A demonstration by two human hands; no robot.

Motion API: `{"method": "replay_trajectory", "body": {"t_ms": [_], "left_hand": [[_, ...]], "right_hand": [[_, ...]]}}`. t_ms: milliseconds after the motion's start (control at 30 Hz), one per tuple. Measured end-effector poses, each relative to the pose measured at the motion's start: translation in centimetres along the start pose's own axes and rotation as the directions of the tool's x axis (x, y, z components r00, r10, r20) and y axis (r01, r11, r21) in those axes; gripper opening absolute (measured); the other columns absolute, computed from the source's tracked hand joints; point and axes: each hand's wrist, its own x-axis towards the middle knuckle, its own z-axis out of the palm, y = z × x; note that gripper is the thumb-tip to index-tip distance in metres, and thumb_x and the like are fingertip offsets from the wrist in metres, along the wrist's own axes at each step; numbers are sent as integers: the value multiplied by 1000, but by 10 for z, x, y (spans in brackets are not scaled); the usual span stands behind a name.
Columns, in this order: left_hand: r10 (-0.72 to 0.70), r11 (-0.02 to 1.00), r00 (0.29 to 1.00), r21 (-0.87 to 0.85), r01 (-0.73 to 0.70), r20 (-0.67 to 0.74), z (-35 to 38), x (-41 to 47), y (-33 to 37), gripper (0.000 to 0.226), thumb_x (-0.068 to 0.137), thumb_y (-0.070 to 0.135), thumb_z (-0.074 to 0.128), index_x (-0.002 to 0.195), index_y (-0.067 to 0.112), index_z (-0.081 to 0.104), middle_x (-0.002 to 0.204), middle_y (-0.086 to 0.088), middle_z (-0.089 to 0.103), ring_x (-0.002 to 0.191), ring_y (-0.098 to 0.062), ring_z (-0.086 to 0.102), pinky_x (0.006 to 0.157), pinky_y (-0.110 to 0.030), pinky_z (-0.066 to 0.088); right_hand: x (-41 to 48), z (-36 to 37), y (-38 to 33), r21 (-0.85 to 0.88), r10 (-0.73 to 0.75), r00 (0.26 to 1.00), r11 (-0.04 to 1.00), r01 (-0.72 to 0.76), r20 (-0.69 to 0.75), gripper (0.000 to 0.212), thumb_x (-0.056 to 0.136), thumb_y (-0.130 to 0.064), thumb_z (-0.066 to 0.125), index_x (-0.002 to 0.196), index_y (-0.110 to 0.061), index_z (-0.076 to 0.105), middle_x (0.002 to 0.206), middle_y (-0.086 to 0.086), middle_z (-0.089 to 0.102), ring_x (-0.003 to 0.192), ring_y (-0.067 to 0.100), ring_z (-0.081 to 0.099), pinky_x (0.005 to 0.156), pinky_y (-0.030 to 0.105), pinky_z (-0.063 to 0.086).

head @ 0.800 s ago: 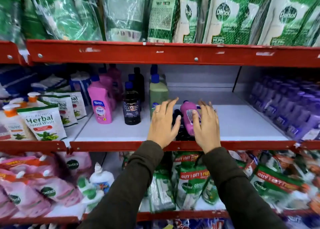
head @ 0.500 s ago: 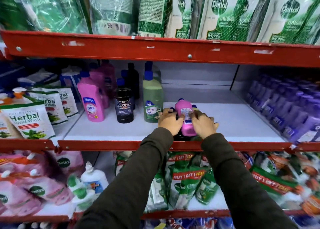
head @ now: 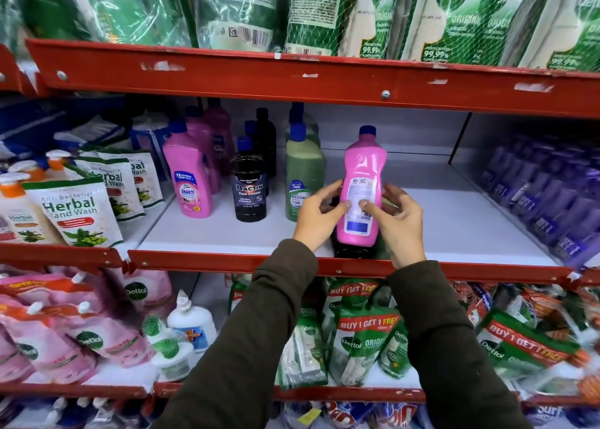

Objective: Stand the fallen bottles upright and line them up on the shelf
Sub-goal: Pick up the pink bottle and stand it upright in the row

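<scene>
A pink bottle (head: 361,182) with a blue cap is held upright above the white middle shelf (head: 454,221), its back label facing me. My left hand (head: 319,216) grips its left side and my right hand (head: 397,221) grips its right side. Under it, near the shelf's front edge, a dark bottle (head: 352,250) lies on its side, mostly hidden by my hands. To the left stand three rows: a pink Shakti bottle (head: 191,182), a black Bactin bottle (head: 250,191) and a green floor cleaner bottle (head: 302,175), with more bottles behind each.
A red shelf lip (head: 227,259) runs along the front. Herbal hand wash pouches (head: 78,214) fill the left bay and purple packs (head: 545,201) the right. Green Dettol pouches (head: 454,16) hang overhead; more pouches sit on the shelf below.
Both hands closed on the pink bottle that lay on its side, lifted it and turned it upright. The camera view has moved closer.
</scene>
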Motion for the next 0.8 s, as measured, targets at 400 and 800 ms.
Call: {"method": "replay_trajectory", "body": {"t_ms": [400, 800], "left_hand": [[113, 993, 973, -10, -118, -201, -144, -40, -21, 51, 84, -2, 69, 124, 28, 58, 120, 3, 67, 102, -8, 66, 91, -26, 57], [119, 992, 921, -2, -129, -372, -274, -58, -50, 45, 86, -4, 68, 125, 17, 58, 116, 3, 66, 108, -15, 64, 78, -12, 54]], "right_hand": [[-41, 126, 24, -2, -72, 973, 997, 74, 218, 69, 71, 11, 80, 134, -5, 58, 109, 4, 72, 87, -4, 73, 77, 16, 59], [-83, 268, 58, 27, -93, 953, 996, 90, 289, 67, 72, 8, 81, 133, -7, 59, 113, -6, 70, 96, -1, 70, 97, 30, 57]]}}
